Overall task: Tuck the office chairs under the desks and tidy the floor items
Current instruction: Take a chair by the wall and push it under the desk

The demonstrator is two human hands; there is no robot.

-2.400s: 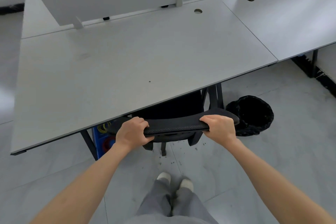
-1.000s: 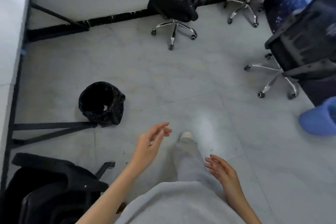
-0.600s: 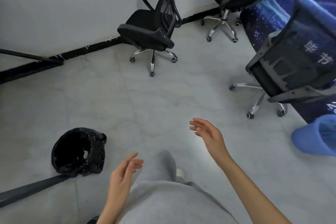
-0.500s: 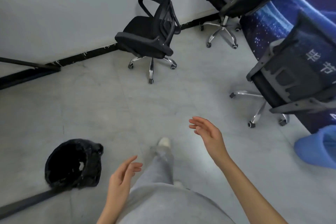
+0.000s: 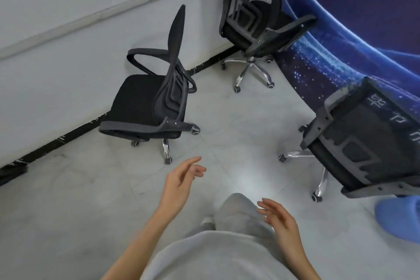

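Three black office chairs stand on the floor: one by the wall, one at the corner, one nearer, rightward. Left hand and right hand hang relaxed, fingers spread, holding nothing.

ahead of the left hand, the nearest office chair is black with a chrome base. further beyond, a second chair has grey see-through mesh. right of the right hand, a third chair is black, grey-framed. behind them a backdrop glows deep blue, speckled white. the floor is pale grey marbled tile; the trousers light grey.
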